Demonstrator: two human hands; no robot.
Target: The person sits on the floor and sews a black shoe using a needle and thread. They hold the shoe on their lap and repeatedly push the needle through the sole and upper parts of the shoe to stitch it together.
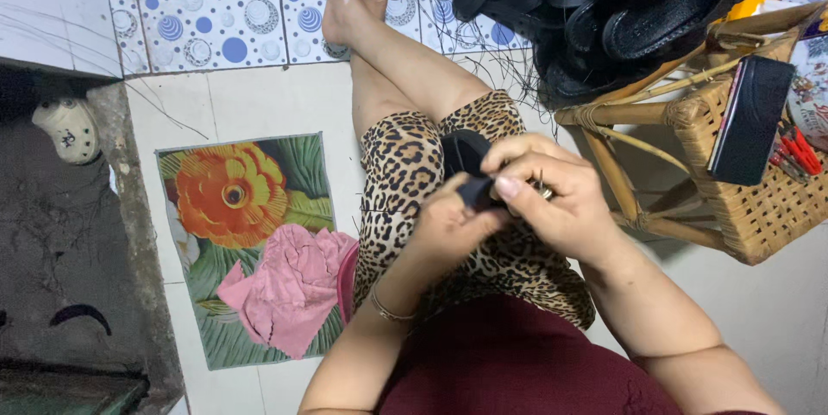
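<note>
At the centre of the frame both hands meet over the lap, above leopard-print shorts [405, 182]. The left hand [448, 225] and the right hand [561, 199] each have their grip closed on one small black piece [466, 160], soft and matte, rounded at its top edge; fingertips pinch its lower end, and a ring shows on the right hand. A thin bracelet [388, 311] circles the left wrist.

In the upper right a heap of black sandals [621, 9], ribbed and rubbery, rests on a woven rattan stool [759, 208]. A flat black rectangular case [752, 117] leans on the stool's wicker side, with red-handled tools [798, 152] just beside it.

At lower left a floor mat [216, 208] printed with an orange flower and green leaves lies on pale tiles, with a crumpled pink cloth [289, 286] on it. Blue-dotted tiles [207, 1] fill the upper left.
</note>
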